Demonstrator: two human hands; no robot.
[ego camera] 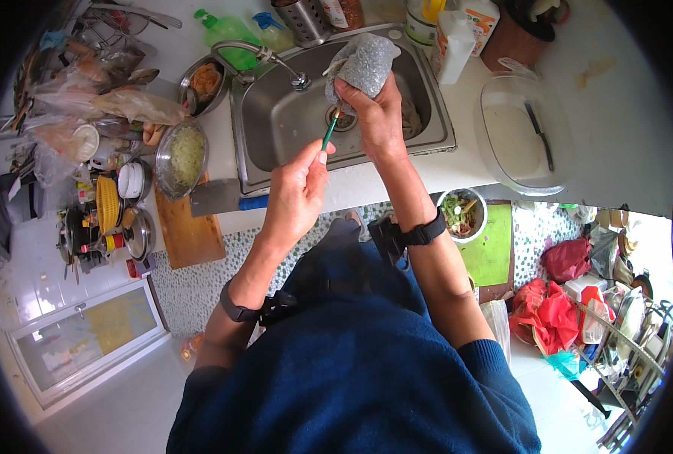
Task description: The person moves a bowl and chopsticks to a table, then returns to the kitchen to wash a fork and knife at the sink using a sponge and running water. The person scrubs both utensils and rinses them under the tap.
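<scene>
Over a stainless steel sink point(291, 142), my left hand point(298, 190) pinches a slim green stick point(329, 131) by its lower end. The stick's tan upper end meets the edge of a grey, sparkly cloth point(365, 65) beside my right thumb. My right hand point(381, 116) grips this bunched cloth from below, and its folds hide whatever may lie inside. A drain point(343, 120) shows in the sink floor beneath the hands. The faucet point(300, 80) reaches over the basin from the left. Part of a brownish cloth point(411, 119) lies at the basin's right side.
Left of the sink stand a bowl of pale green shreds point(186, 156) and a wooden cutting board point(189, 227). White bottles point(454, 45) crowd the back right. A knife point(539, 135) rests in a clear container point(498, 180). Below the counter sits a bin of scraps point(462, 214).
</scene>
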